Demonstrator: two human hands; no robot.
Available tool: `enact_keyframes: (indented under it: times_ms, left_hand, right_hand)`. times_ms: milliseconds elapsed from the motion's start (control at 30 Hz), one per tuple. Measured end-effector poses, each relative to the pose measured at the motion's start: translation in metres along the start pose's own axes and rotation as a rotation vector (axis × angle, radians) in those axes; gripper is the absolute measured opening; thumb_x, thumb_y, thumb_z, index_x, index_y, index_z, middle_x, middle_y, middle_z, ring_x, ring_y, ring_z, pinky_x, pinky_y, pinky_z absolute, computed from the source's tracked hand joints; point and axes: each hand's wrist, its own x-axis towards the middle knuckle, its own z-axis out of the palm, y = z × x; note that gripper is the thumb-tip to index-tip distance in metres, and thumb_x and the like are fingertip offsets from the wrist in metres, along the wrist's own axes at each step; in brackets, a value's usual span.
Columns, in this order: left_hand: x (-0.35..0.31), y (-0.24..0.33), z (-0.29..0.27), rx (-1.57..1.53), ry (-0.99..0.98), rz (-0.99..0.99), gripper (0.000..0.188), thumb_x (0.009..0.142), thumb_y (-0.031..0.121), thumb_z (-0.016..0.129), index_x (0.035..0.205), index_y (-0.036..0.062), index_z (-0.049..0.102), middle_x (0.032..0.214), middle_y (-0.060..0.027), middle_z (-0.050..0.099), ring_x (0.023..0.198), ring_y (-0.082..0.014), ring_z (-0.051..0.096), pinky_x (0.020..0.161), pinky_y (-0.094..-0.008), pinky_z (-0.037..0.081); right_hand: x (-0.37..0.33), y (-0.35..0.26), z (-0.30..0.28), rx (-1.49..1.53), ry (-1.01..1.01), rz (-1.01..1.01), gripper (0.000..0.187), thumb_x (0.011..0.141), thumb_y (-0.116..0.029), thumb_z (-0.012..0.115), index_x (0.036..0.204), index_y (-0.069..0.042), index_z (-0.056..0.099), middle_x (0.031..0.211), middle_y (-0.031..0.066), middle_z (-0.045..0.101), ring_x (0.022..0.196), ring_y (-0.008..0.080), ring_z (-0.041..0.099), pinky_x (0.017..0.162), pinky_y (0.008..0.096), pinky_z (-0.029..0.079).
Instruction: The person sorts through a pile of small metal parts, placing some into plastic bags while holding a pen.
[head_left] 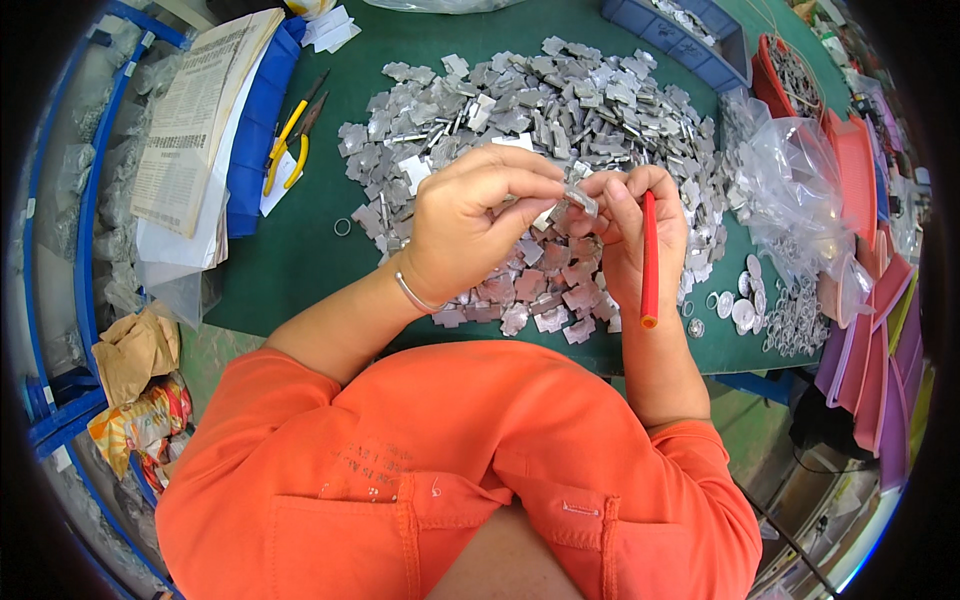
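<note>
A small silvery metal piece (pixel 581 201) is held up between my two hands, over a wide heap of similar flat metal pieces (pixel 590 95). My left hand (pixel 478 212) pinches its left end between thumb and fingers. At the other end, my right hand (pixel 640 215) closes its fingertips on the piece. A red pencil (pixel 649 262) is also tucked in my right hand, its blunt end pointing down toward me. The fingers partly cover the metal piece, so its full shape is hidden.
Yellow-handled pliers (pixel 288 150) lie at the left beside a blue bin (pixel 262 140) with newspaper (pixel 200 120) over it. Round discs and rings (pixel 748 295) are spread at the right, near a clear plastic bag (pixel 795 180). A blue crate (pixel 690 45) and red basket (pixel 785 75) stand behind.
</note>
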Motion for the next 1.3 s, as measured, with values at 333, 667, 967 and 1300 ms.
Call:
enact_keyframes:
  times_ms: [333, 667, 967, 1300]
  left_hand:
    - [0.020, -0.019, -0.026, 0.120, 0.319, -0.028, 0.014, 0.071, -0.007, 0.060, 0.078, 0.0041, 0.065, 0.090, -0.0069, 0.062, 0.078, -0.0165, 0.060, 0.067, -0.0260, 0.048]
    - [0.033, -0.061, -0.039, 0.566, -0.058, -0.203, 0.020, 0.073, 0.013, 0.069, 0.088, 0.0006, 0.064, 0.084, -0.0105, 0.060, 0.070, -0.0212, 0.059, 0.067, -0.0274, 0.047]
    - [0.030, -0.025, -0.020, 0.022, -0.007, -0.395, 0.012, 0.079, 0.004, 0.066, 0.089, 0.0000, 0.062, 0.079, -0.0023, 0.061, 0.074, -0.0082, 0.058, 0.065, -0.0233, 0.047]
    - [0.008, 0.004, -0.004, -0.655, 0.007, -0.549, 0.016, 0.083, 0.012, 0.065, 0.089, -0.0015, 0.060, 0.081, -0.0056, 0.060, 0.071, -0.0100, 0.059, 0.063, -0.0214, 0.049]
  right_hand:
    - [0.049, -0.089, -0.074, -0.981, 0.467, -1.339, 0.025, 0.077, 0.011, 0.063, 0.069, -0.002, 0.043, 0.082, 0.0165, 0.064, 0.071, 0.0203, 0.062, 0.069, 0.0327, 0.055]
    - [0.064, -0.112, -0.155, -1.344, 0.630, -0.997, 0.016, 0.079, -0.002, 0.066, 0.074, -0.002, 0.051, 0.085, 0.0109, 0.067, 0.079, 0.0140, 0.059, 0.075, 0.0273, 0.047]
    - [0.026, -0.024, -0.038, -0.693, 0.007, -0.557, 0.018, 0.078, 0.007, 0.062, 0.077, -0.003, 0.047, 0.093, 0.0137, 0.065, 0.084, 0.0141, 0.058, 0.075, 0.0262, 0.046]
    - [0.014, 0.004, -0.004, -0.586, -0.227, -0.701, 0.027, 0.070, 0.012, 0.067, 0.073, -0.004, 0.046, 0.086, 0.0133, 0.063, 0.073, 0.0173, 0.059, 0.062, 0.0261, 0.049]
